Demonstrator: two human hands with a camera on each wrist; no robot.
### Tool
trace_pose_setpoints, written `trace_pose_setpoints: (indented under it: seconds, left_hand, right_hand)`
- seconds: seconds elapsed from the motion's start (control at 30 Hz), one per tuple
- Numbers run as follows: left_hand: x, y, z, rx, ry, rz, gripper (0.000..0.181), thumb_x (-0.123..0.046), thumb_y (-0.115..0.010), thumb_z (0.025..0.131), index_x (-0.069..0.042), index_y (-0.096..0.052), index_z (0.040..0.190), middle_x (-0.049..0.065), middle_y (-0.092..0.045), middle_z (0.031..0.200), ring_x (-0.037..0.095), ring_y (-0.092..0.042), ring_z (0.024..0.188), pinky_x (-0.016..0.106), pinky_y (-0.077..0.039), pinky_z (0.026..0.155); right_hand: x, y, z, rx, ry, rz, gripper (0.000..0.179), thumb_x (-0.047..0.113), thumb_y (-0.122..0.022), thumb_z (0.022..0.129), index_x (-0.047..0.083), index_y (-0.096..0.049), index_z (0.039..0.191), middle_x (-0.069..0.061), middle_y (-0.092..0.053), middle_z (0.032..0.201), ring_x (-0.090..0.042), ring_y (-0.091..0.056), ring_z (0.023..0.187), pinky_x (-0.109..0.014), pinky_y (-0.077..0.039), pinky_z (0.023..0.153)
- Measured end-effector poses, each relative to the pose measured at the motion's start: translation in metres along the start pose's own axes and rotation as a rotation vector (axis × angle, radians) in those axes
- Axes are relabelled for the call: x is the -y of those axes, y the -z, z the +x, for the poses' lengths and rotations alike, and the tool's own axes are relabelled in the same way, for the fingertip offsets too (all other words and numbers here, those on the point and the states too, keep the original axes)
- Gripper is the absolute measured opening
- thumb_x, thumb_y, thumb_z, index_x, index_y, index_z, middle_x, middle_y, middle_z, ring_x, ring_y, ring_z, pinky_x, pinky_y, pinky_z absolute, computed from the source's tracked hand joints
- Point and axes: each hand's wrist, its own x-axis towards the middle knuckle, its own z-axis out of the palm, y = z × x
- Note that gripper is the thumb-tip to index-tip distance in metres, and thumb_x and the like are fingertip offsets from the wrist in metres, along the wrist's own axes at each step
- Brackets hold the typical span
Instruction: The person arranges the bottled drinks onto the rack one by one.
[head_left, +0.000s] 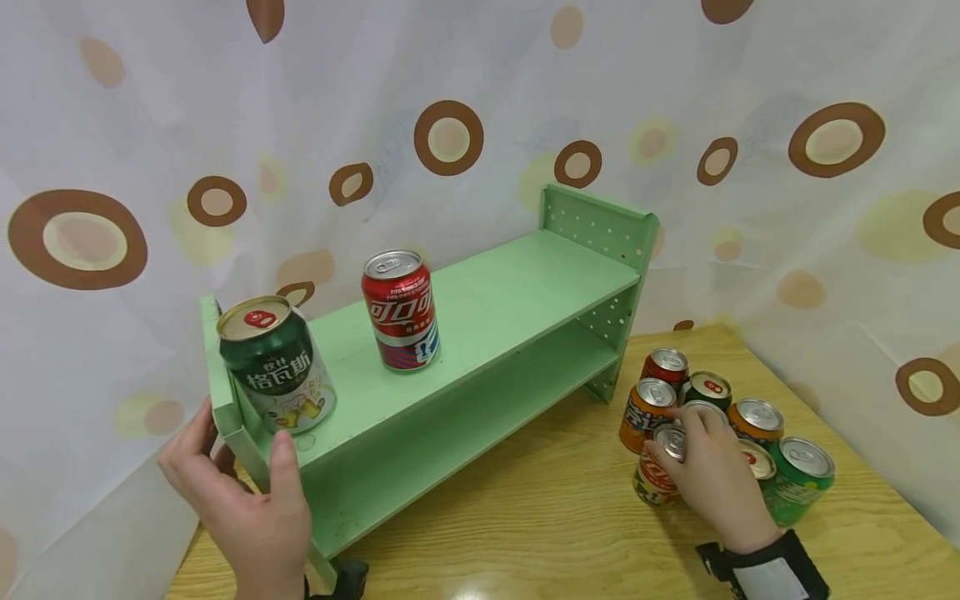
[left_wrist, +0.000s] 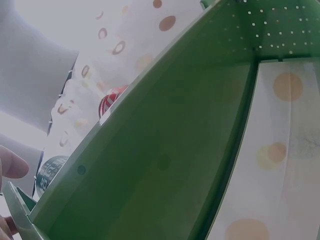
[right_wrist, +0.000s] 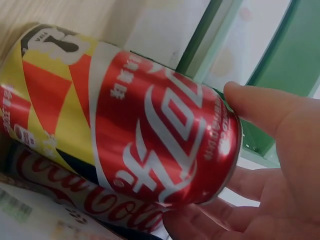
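Observation:
My right hand (head_left: 716, 475) reaches down over a cluster of cans at the table's right and grips a red-and-yellow cola can (right_wrist: 135, 115) near its top rim, thumb on one side and fingers on the other. My left hand (head_left: 251, 500) is at the shelf's left end panel (head_left: 232, 417), its fingers beyond the panel and its thumb on the near side. Just above that thumb, a green-and-white kvass can (head_left: 281, 367) stands on the top board. Farther right on the same board stands a red cola can (head_left: 401, 312). Neither shelf can is held.
The green two-tier shelf (head_left: 525, 283) stands at an angle on the wooden table (head_left: 525, 508). Around my right hand are orange cans (head_left: 645, 417), a green soda can (head_left: 802, 483) and several others, closely grouped. A patterned curtain (head_left: 510, 75) hangs behind.

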Motion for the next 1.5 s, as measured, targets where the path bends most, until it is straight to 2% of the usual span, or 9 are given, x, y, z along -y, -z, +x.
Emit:
trace_pose_setpoints:
  seconds: [0.17,0.37,0.53,0.87,1.23,1.37,1.5]
  left_hand:
    - [0.000,0.000,0.000,0.004,0.000,-0.006,0.062,0.004,-0.060,0.082,0.006,-0.044,0.142,-0.001,-0.039,0.138,0.019,-0.045,0.128,0.024,-0.044,0.097]
    - [0.000,0.000,-0.001,0.006,0.000,-0.011,0.063,0.005,-0.060,0.082,0.002,-0.045,0.143,-0.001,-0.039,0.137,0.019,-0.045,0.128,0.024,-0.045,0.097]
    - [0.000,0.001,0.000,0.007,0.003,-0.004,0.062,0.004,-0.061,0.082,0.002,-0.045,0.143,-0.001,-0.039,0.137,0.019,-0.045,0.128,0.024,-0.044,0.097]
    - [0.000,0.001,-0.001,0.007,0.006,-0.002,0.063,0.004,-0.061,0.083,-0.002,-0.046,0.144,-0.001,-0.039,0.137,0.023,-0.045,0.128,0.024,-0.044,0.097]
    - [-0.001,0.001,0.000,0.004,0.013,0.005,0.062,0.006,-0.060,0.082,0.006,-0.043,0.142,-0.003,-0.038,0.136,0.017,-0.044,0.129,0.020,-0.043,0.096]
    - [0.000,0.001,0.000,0.002,0.008,0.005,0.063,0.005,-0.061,0.082,0.005,-0.044,0.142,-0.003,-0.038,0.136,0.018,-0.044,0.129,0.020,-0.043,0.096]
    - [0.001,0.001,0.000,0.005,-0.003,0.005,0.063,0.003,-0.061,0.083,0.002,-0.044,0.143,-0.003,-0.038,0.136,0.020,-0.044,0.129,0.022,-0.043,0.096]
  right_hand:
    - [-0.002,-0.006,-0.002,-0.028,0.033,-0.046,0.057,0.026,-0.084,0.084,-0.012,-0.062,0.120,-0.034,-0.057,0.113,-0.053,-0.058,0.103,-0.066,-0.050,0.082]
    - [-0.003,-0.009,-0.004,-0.009,0.064,-0.115,0.066,0.029,-0.089,0.078,-0.014,-0.059,0.116,-0.034,-0.056,0.107,-0.052,-0.053,0.102,-0.064,-0.050,0.083]
    - [-0.003,-0.012,-0.005,-0.055,0.111,-0.162,0.072,0.032,-0.093,0.071,-0.013,-0.057,0.114,-0.031,-0.055,0.102,-0.050,-0.053,0.094,-0.062,-0.051,0.078]
    - [-0.003,-0.016,-0.008,-0.114,0.152,-0.207,0.076,0.031,-0.097,0.064,-0.011,-0.056,0.113,-0.033,-0.057,0.103,-0.055,-0.054,0.097,-0.066,-0.051,0.082]
    - [-0.001,-0.017,-0.009,-0.112,0.136,-0.189,0.077,0.030,-0.097,0.064,-0.010,-0.058,0.116,-0.034,-0.058,0.103,-0.057,-0.055,0.098,-0.068,-0.051,0.081]
    - [0.000,-0.017,-0.009,-0.100,0.128,-0.196,0.077,0.031,-0.097,0.064,-0.009,-0.060,0.117,-0.033,-0.059,0.102,-0.056,-0.056,0.097,-0.067,-0.051,0.081]
    - [0.001,-0.016,-0.011,-0.055,0.088,-0.191,0.077,0.032,-0.096,0.067,-0.009,-0.060,0.120,-0.033,-0.060,0.103,-0.054,-0.056,0.096,-0.067,-0.052,0.080]
